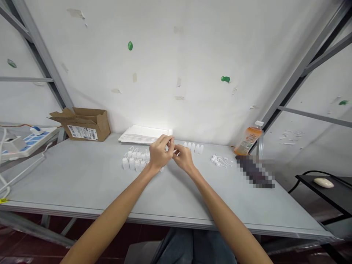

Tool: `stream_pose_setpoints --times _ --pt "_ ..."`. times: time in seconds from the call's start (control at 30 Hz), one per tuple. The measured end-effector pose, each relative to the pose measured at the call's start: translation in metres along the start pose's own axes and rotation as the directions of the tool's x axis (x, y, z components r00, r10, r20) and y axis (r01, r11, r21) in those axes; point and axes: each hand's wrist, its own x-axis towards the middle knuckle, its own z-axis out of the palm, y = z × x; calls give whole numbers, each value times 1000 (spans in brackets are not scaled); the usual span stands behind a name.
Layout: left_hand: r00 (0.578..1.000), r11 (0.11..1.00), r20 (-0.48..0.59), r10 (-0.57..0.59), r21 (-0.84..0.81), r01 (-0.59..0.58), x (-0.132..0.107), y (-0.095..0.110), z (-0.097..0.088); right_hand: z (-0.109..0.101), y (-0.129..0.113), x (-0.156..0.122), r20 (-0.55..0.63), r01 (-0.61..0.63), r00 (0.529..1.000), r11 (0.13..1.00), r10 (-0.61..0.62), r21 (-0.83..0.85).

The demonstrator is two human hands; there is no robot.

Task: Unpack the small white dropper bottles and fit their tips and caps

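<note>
Handwork at mid-table, over the far half of the grey table (pixel 82 176). Left hand (pixel 162 152) raised, fingertips closed in a pinch on a thin white strand (pixel 172 143); exact part too small to identify. Right hand (pixel 184 158) just beside it, fingers (pixel 178 148) curled inward toward the same spot; pinch or mere contact not determinable.

Near the far edge, left of the hands: close-packed cluster of small white plastic bottles (pixel 133 161), upright, with white loops on top. Right of the hands: short row of small white caps (pixel 194 147). Further right: loose heap of white looped cords (pixel 220 160).

Along the far edge, behind the hands: stack of white sheets (pixel 144 134). Far left corner: open cardboard carton (pixel 82 124) bearing a white shipping label (pixel 82 132) with barcode; wording illegible. Far right corner: plastic bottle of orange liquid (pixel 249 137), white cap, brand and label text unreadable. Near the right edge: pixelated patch (pixel 254 171), contents obscured. No writing legible on the small white parts.
</note>
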Motion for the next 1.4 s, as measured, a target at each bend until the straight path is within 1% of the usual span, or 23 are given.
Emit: stream_pose_setpoints --times 0.1,0.2,0.27,0.37,0.47,0.53,0.6,0.7,0.8,0.87,0.93,1.03,1.13,1.3,1.4 --pt "995 999 97 12 38 -16 -10 10 5 -19 17 -1 -26 -19 999 997 21 72" --pt "970 996 243 26 80 -47 -25 20 14 -43 38 -11 -50 -85 994 987 93 139" --pt "936 991 352 23 115 -68 -36 25 20 -57 50 -20 -89 -138 984 977 155 165" --pt "863 981 505 2 168 -101 -49 28 29 -68 58 -34 -137 -204 960 946 244 252" --pt "795 971 606 -36 211 -116 -53 27 31 -69 52 -38 -116 -238 947 896 300 374" --pt "762 972 643 -79 221 -85 -51 25 31 -66 46 -37 -92 -252 942 864 322 437" --pt "737 975 663 -131 221 -25 -47 23 30 -63 40 -36 -58 -266 942 839 332 475" --pt "691 975 697 -193 216 54 -44 22 29 -60 36 -37 -8 -292 942 834 334 468" --pt "654 973 726 -213 217 76 -43 21 28 -58 37 -41 12 -301 947 873 321 384" --pt "652 971 725 -223 226 81 -43 21 29 -57 39 -42 -15 -265 959 920 281 288" --pt "656 968 718 -233 234 87 -43 20 29 -56 41 -42 -75 -196 975 966 211 170" --pt "675 967 699 -237 239 92 -43 19 30 -55 43 -42 -118 -124 985 992 126 27" --pt "697 968 680 -228 233 89 -43 18 30 -53 44 -43 -106 -98 990 991 89 -89" --pt "707 971 672 -219 219 92 -42 18 29 -48 44 -46 -75 -16 997 959 -6 -283" --pt "721 974 660 -213 202 103 -41 19 28 -46 45 -48 -52 5 998 929 -26 -369"
